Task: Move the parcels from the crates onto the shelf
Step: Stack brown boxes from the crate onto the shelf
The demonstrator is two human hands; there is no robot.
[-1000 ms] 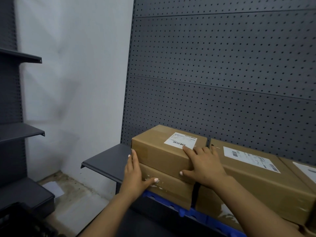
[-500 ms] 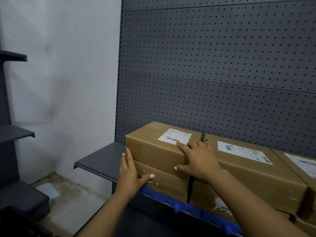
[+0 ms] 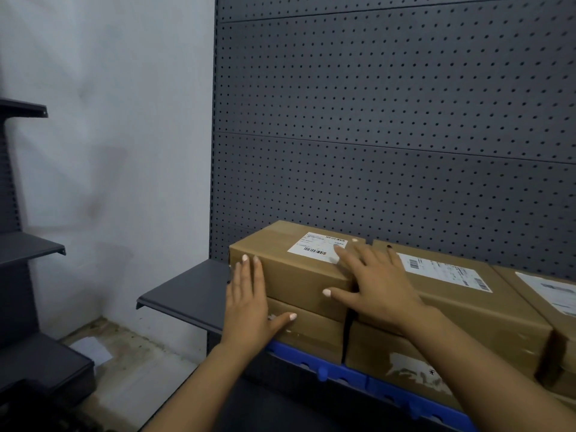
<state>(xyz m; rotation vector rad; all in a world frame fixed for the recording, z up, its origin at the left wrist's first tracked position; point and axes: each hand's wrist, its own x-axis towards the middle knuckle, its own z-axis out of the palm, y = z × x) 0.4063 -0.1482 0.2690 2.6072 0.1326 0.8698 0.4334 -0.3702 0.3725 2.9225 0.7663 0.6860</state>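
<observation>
Both hands flat on top parcel [image 3: 296,272]; left hand [image 3: 249,302] fingers straight on its end, right hand [image 3: 378,283] fingers spread over its corner

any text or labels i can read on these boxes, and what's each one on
No text can be read.
Top left box: white label with barcodes and print, too small and blurred; right hand covers its corner.
Middle box: white label with barcodes, print blurred.
Right box: label cut off, blurred.
Lower boxes: torn white patch, no letters.
</observation>
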